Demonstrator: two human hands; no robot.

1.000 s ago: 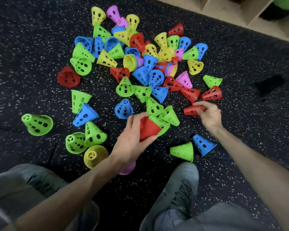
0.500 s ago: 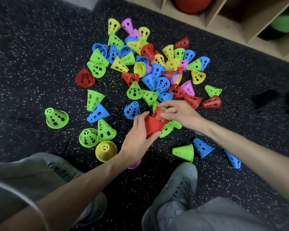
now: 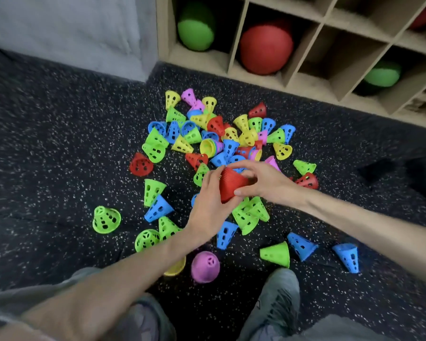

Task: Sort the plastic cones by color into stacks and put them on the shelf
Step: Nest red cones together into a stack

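a lone green cone (image 3: 106, 219) stands on the dark speckled floor (image 3: 47, 143) at the left, apart from the mixed pile of cones (image 3: 219, 139). over the pile's near edge, the left hand (image 3: 210, 205) has its grip closed round the wide end of a red cone stack (image 3: 231, 184), held tilted. the right hand (image 3: 263, 182) closes its grip on the stack's top from the other side. further right, a blue cone (image 3: 347, 257) lies on its side. the shelf (image 3: 305, 77) runs behind.
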